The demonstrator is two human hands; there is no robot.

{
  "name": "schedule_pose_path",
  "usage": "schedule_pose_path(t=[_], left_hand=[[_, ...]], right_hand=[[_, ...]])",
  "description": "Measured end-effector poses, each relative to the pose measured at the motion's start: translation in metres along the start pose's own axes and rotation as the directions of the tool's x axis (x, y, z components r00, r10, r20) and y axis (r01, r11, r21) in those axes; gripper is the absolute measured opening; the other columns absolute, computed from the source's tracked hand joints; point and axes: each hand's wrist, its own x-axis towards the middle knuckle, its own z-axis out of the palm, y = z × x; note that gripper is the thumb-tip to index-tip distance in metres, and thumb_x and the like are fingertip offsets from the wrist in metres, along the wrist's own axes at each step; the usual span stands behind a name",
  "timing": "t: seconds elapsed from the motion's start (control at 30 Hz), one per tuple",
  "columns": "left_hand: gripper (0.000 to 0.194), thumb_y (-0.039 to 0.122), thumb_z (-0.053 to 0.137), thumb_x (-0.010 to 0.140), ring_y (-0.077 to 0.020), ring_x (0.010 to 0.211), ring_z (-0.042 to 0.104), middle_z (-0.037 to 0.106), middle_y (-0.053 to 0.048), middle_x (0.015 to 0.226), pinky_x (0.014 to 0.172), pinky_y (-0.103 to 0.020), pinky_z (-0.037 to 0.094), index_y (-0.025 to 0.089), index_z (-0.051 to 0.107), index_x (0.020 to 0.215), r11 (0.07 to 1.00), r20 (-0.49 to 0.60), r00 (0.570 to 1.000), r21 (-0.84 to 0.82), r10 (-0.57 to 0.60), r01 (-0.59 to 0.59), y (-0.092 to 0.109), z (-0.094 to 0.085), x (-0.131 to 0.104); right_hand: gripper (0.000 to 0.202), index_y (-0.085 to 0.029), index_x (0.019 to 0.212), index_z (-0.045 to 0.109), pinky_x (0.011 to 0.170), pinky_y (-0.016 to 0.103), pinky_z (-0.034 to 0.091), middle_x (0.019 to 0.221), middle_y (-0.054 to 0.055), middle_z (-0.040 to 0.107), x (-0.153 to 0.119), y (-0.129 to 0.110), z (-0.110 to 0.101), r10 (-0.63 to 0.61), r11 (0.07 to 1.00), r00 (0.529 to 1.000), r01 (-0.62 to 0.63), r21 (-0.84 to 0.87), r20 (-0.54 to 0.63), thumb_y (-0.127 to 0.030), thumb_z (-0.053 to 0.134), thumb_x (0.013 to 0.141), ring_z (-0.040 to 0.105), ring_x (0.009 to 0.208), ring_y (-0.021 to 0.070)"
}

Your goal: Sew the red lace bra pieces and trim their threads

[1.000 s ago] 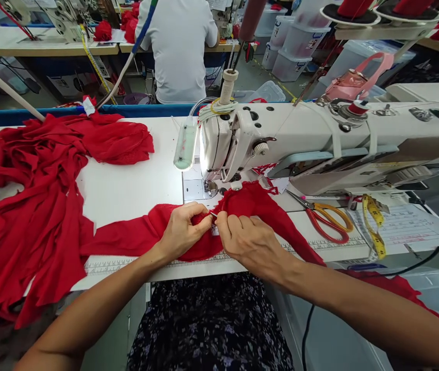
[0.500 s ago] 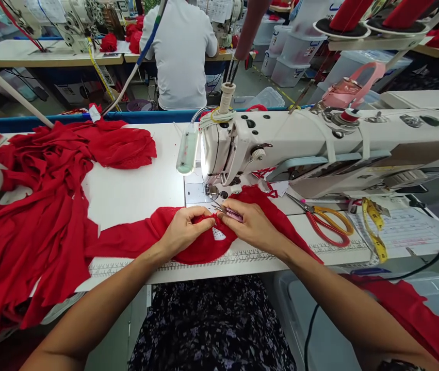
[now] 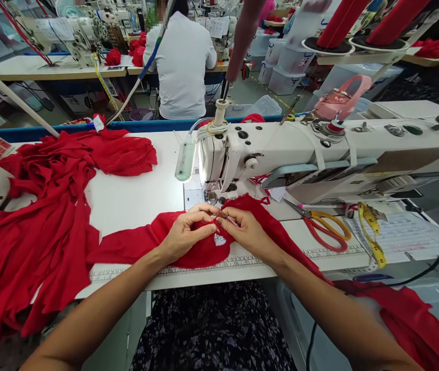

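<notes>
A long strip of red fabric point(image 3: 204, 254) lies across the table edge in front of the sewing machine point(image 3: 273, 149). My left hand point(image 3: 189, 232) pinches the fabric between thumb and fingers, just below the needle area. Close beside it on the right, my right hand point(image 3: 245, 231) is closed around small pinkish snips point(image 3: 232, 221), mostly hidden by the fingers, its fingertips at the same spot of fabric. A small white patterned patch point(image 3: 220, 239) shows on the red fabric below the fingertips.
Red fabric point(image 3: 49, 206) is heaped at the left. Orange-handled scissors point(image 3: 329, 229), a yellow tape measure point(image 3: 372, 234) and papers point(image 3: 412, 232) lie at the right. A person in white point(image 3: 184, 67) sits beyond. A plastic bin point(image 3: 300, 319) stands below the table.
The view has tilted up slightly. My left fingers have shifted toward the right fingertips, and the snips' blades, seen pointing up-left before, are now mostly covered.
</notes>
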Motion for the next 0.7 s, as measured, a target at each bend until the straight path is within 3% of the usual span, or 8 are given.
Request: schedule_pose_path(t=[0.17,0.3,0.4,0.53,0.7], left_hand=[[0.014,0.031,0.067,0.087,-0.0200,0.103,0.063,0.069,-0.008,0.104,0.100,-0.036,0.046,0.017,0.068,0.083,0.997,-0.029,0.999,-0.064,0.039,-0.041,-0.006,0.006,0.002],[0.012,0.029,0.067,0.087,-0.0190,0.099,0.063,0.069,-0.008,0.099,0.097,-0.034,0.047,0.017,0.069,0.084,0.993,-0.134,0.984,0.040,0.116,-0.111,-0.006,0.008,0.003],[0.012,0.028,0.066,0.088,-0.0191,0.101,0.063,0.070,-0.008,0.102,0.098,-0.034,0.047,0.018,0.070,0.087,0.991,-0.178,0.976,0.065,0.127,-0.117,-0.007,0.007,0.003],[0.010,0.027,0.066,0.087,-0.0192,0.104,0.063,0.071,-0.008,0.102,0.099,-0.034,0.047,0.018,0.071,0.087,0.988,-0.212,0.967,0.089,0.142,-0.126,-0.009,0.006,0.003],[0.008,0.022,0.066,0.087,-0.0181,0.103,0.064,0.072,-0.006,0.103,0.099,-0.032,0.048,0.019,0.072,0.088,0.979,-0.203,0.961,0.115,0.187,-0.166,-0.011,0.006,0.003]], right_hand=[[0.022,-0.018,0.078,0.058,0.056,0.024,0.033,0.068,-0.004,0.050,-0.005,0.004,0.002,0.004,0.993,0.996,-0.014,-0.116,-0.087,-0.037,0.053,0.088,0.042,0.060,0.0106],[0.026,-0.020,0.103,0.061,0.060,0.025,0.039,0.076,-0.001,0.062,-0.020,-0.007,-0.002,-0.047,0.935,0.966,-0.046,-0.351,-0.253,-0.042,0.055,0.091,0.053,0.064,0.0138],[0.028,-0.020,0.109,0.058,0.059,0.026,0.037,0.072,-0.002,0.060,-0.036,-0.018,0.003,-0.131,0.895,0.965,0.016,-0.445,-0.228,-0.042,0.047,0.097,0.051,0.060,0.0137],[0.027,-0.022,0.089,0.054,0.050,0.024,0.029,0.063,-0.006,0.043,-0.047,-0.024,0.019,-0.004,0.980,0.996,-0.013,-0.197,-0.089,-0.043,0.042,0.100,0.036,0.054,0.0107],[0.028,-0.022,0.087,0.053,0.050,0.025,0.027,0.065,-0.006,0.039,-0.042,-0.020,0.030,0.072,0.997,0.991,-0.076,-0.030,-0.116,-0.046,0.045,0.099,0.032,0.056,0.0105]])
